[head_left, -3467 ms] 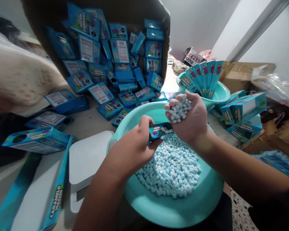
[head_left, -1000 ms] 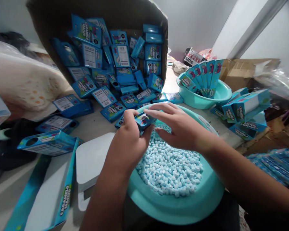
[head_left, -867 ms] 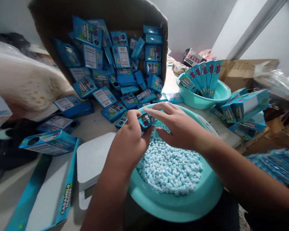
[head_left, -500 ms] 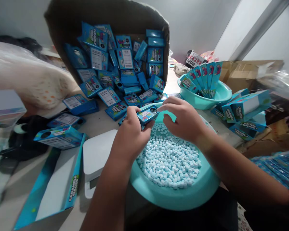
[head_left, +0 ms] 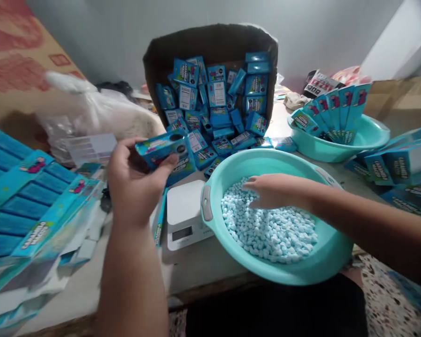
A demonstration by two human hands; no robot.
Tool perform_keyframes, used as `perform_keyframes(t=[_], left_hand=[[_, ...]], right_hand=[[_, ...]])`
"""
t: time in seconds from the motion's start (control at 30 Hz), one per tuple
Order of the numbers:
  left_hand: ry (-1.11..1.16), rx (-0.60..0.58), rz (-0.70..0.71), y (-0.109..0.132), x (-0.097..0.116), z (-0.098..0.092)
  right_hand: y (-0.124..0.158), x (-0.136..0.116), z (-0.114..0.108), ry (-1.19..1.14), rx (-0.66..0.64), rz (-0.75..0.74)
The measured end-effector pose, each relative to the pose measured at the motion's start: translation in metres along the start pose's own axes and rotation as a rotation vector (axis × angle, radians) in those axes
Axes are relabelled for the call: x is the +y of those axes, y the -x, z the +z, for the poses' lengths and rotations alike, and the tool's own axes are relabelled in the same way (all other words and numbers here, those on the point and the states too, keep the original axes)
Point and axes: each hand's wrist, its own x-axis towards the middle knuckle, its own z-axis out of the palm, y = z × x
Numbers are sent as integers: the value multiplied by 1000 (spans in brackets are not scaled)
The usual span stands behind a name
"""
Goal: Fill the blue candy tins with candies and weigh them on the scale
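Observation:
My left hand (head_left: 133, 185) is raised to the left of the basin, its fingers and thumb closed on a small blue candy box (head_left: 160, 146). My right hand (head_left: 270, 191) lies palm down on the heap of pale blue candies (head_left: 272, 229) inside the big teal basin (head_left: 291, 274), fingers stretched out and slightly bent into the candies. A white kitchen scale (head_left: 185, 215) sits on the table just left of the basin, below the held box.
An open brown carton (head_left: 210, 44) at the back spills several small blue boxes (head_left: 217, 112). A smaller teal basin (head_left: 366, 140) at right holds flat blue boxes (head_left: 331, 112). Larger blue display cartons lie left (head_left: 31, 206) and right (head_left: 400, 161). A plastic bag (head_left: 91, 112) lies left.
My left hand has carried the small box away from the basin, up and to the left. My right hand has left the box and dropped onto the candies. My view has swung left.

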Motion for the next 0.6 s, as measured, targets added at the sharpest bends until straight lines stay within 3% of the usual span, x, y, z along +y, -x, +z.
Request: perform_keyframes(t=[0.07, 0.13, 0.27, 0.33, 0.4, 0.47, 0.53, 0.6], left_hand=[[12, -113, -173, 3, -18, -24], [17, -196, -336, 12, -36, -36], [-17, -374, -549, 26, -57, -41], [65, -442, -535, 27, -57, -41], [213, -362, -416, 26, -53, -43], [323, -141, -241, 27, -47, -46], [334, 81, -87, 29, -41, -50], [289, 231, 18, 32, -37, -53]], right_hand=[[0, -8, 7, 30, -172, -90], [5, -14, 14, 71, -252, -159], [15, -19, 15, 126, -289, -341], [6, -18, 1, 91, -302, -411], [-20, -17, -20, 12, -206, -400], [-61, -16, -41, -34, 1, -299], [-112, -18, -51, -2, 16, -220], [-159, -25, -45, 136, -149, -13]])
